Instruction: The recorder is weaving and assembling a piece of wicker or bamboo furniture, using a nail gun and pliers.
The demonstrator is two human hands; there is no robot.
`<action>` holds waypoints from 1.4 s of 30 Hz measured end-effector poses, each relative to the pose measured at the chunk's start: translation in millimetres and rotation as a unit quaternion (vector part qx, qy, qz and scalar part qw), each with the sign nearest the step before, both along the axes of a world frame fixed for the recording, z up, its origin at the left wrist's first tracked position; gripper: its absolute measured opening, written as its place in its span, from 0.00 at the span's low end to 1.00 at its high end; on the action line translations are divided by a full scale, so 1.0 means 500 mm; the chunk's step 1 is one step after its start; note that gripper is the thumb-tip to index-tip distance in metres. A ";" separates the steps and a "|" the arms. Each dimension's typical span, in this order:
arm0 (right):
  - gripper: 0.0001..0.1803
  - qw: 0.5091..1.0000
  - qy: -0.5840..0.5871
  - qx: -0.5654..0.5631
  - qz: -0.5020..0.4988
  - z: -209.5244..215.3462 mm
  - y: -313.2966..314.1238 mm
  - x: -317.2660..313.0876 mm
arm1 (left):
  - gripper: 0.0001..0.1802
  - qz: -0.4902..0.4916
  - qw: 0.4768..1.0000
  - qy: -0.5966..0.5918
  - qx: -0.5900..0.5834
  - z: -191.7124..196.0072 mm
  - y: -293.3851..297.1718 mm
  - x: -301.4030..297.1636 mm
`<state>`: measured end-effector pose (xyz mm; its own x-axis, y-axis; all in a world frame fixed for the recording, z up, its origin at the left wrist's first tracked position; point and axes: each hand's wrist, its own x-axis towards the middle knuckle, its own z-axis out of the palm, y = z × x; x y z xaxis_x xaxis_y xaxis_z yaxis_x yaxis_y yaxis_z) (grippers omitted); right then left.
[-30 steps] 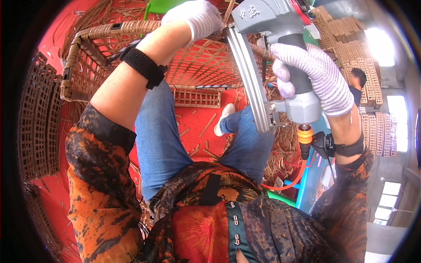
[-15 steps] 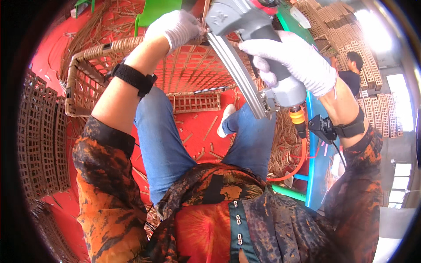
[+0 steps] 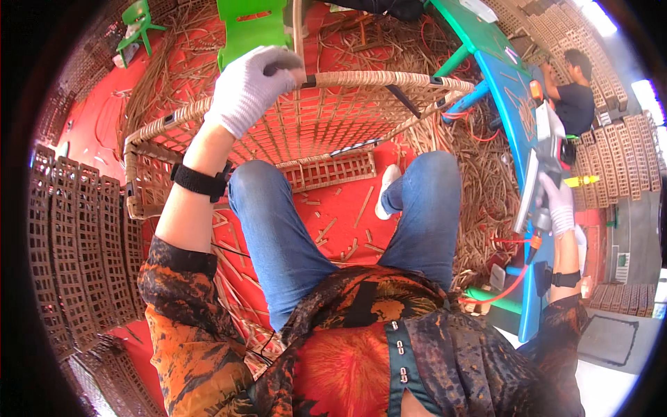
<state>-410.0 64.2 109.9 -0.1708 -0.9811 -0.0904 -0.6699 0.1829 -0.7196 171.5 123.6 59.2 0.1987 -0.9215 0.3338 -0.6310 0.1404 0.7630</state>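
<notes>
Fingers of the gloved left hand (image 3: 249,89) curl tightly over the top rim of the woven rattan basket frame (image 3: 306,132), close to the frame's upper left bend; fingers of the gloved right hand (image 3: 556,208) wrap shut around the grip of a grey pneumatic nail gun (image 3: 540,167), held well to the right of the frame, beyond the person's right knee.

The frame is the largest thing in front of the person. It stands on its side on the red floor (image 3: 97,125), just past both knees in blue jeans. Its rim is a thick hoop bound in pale tan cane, with dark patches where the binding is missing. Inside the hoop, thin brown slats cross in an open lattice, and a narrower lattice strip runs along its lower edge.

Left of the frame lie stacks of dark brown woven panels (image 3: 76,264). Right of it, loose cane offcuts (image 3: 479,174) cover the floor up to a blue and green table (image 3: 511,104), where another person (image 3: 573,97) in a dark shirt sits. Above the frame stands a green plastic chair (image 3: 251,24).

An orange air hose (image 3: 511,281) trails from the gun's base. Each wrist carries 1 black band.
</notes>
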 end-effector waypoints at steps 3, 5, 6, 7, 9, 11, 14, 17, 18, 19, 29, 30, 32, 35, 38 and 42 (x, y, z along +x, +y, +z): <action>0.23 0.971 0.213 -0.059 -0.091 -0.098 0.000 -0.227 | 0.22 -0.012 0.987 -0.160 0.027 0.002 0.015 -0.002; 0.26 0.935 0.330 -0.021 -0.130 -0.152 0.020 -0.365 | 0.23 -0.008 0.982 -0.186 0.023 0.000 0.017 -0.008; 0.27 0.907 0.392 0.000 -0.155 -0.174 0.030 -0.423 | 0.24 -0.003 0.978 -0.206 0.018 -0.003 0.018 -0.012; 0.26 0.904 0.393 0.019 -0.168 -0.195 0.053 -0.475 | 0.27 -0.008 0.973 -0.230 -0.002 -0.004 0.018 -0.013; 0.26 0.871 0.448 0.050 -0.195 -0.228 0.091 -0.554 | 0.25 0.000 0.972 -0.234 -0.020 -0.009 0.017 -0.018; 0.30 0.842 0.475 0.106 -0.234 -0.260 0.117 -0.600 | 0.23 0.006 0.971 -0.237 -0.037 -0.012 0.016 -0.020; 0.36 0.819 0.490 0.161 -0.251 -0.299 0.148 -0.632 | 0.22 0.000 0.973 -0.226 -0.044 -0.010 0.016 -0.020; 0.41 0.806 0.499 0.188 -0.256 -0.298 0.153 -0.637 | 0.26 -0.004 0.986 -0.152 0.066 0.003 0.014 -0.021; 0.43 0.801 0.502 0.197 -0.261 -0.286 0.145 -0.629 | 0.25 0.008 0.985 -0.147 0.092 0.007 0.012 -0.024; 0.44 0.779 0.517 0.253 -0.250 -0.266 0.130 -0.616 | 0.25 0.019 0.983 -0.142 0.118 0.013 0.012 -0.025; 0.16 0.903 0.161 -0.274 0.289 -0.002 -0.158 0.079 | 0.23 0.024 0.965 -0.260 -0.004 0.020 0.043 -0.063; 0.15 0.853 0.189 -0.338 0.351 0.016 -0.170 0.177 | 0.23 0.023 0.965 -0.262 -0.004 0.020 0.048 -0.068; 0.15 0.821 0.100 -0.327 0.456 0.043 -0.155 0.337 | 0.25 0.031 0.955 -0.292 -0.037 0.012 0.087 -0.093; 0.17 0.742 0.078 -0.331 0.578 0.034 -0.134 0.540 | 0.28 0.047 0.958 -0.283 -0.020 -0.002 0.148 -0.127; 0.20 0.605 0.019 -0.407 0.684 0.008 -0.123 0.669 | 0.29 0.053 0.956 -0.287 -0.020 -0.015 0.195 -0.150; 0.17 0.544 0.061 -0.354 0.758 -0.029 -0.103 0.735 | 0.32 0.040 0.940 -0.340 -0.017 -0.023 0.236 -0.164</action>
<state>-42.5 12.9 95.3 0.9212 0.2161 0.3237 0.2852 -0.9407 -0.1835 89.3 241.6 47.7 -0.0023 -0.8988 0.4384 -0.9803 0.0886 0.1764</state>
